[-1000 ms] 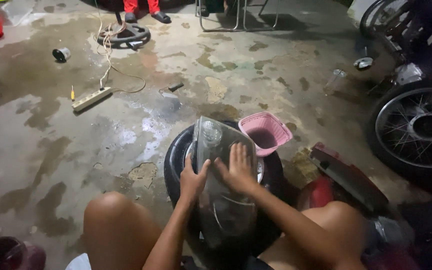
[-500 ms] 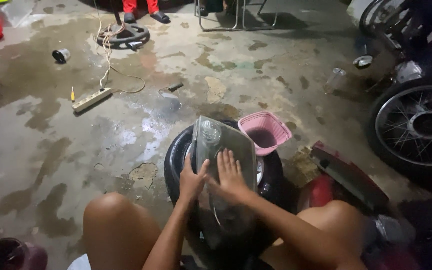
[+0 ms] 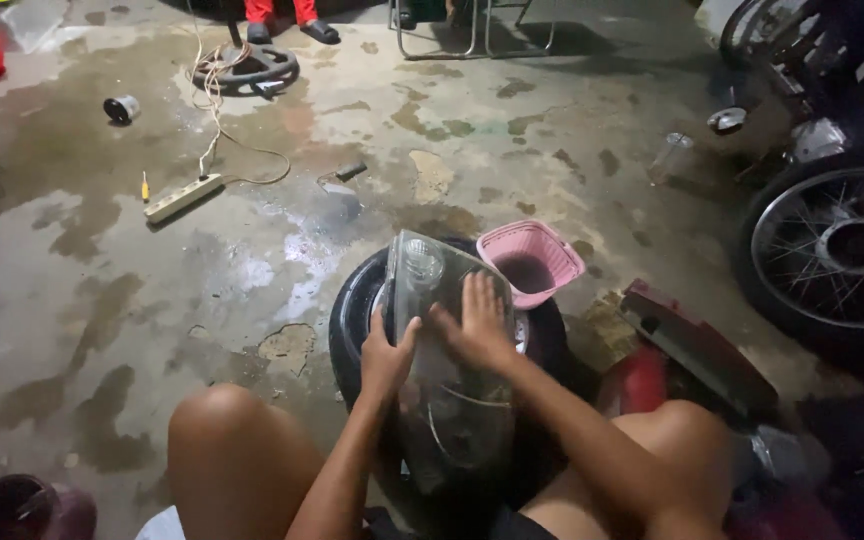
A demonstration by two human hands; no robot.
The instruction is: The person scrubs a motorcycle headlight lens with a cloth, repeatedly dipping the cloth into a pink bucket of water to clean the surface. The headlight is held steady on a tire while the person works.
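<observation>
Head view, clear headlight lens (image 3: 442,350) propped on a black tyre (image 3: 352,310) between the knees, left edge gripped by the left hand (image 3: 384,358), right hand (image 3: 477,322) laid flat on it, fingers spread, pink basket (image 3: 532,262) parked just beside, power strip (image 3: 184,197) left well apart on wet concrete.

Headlight lens (image 3: 442,350) lies on the tyre (image 3: 352,310), both hands on it: left hand (image 3: 384,358) at its left edge, right hand (image 3: 477,325) on top. Basket (image 3: 532,262) sits just right-behind the tyre; power strip (image 3: 184,197) well left-behind; spoked wheel (image 3: 842,250) far right.
</observation>
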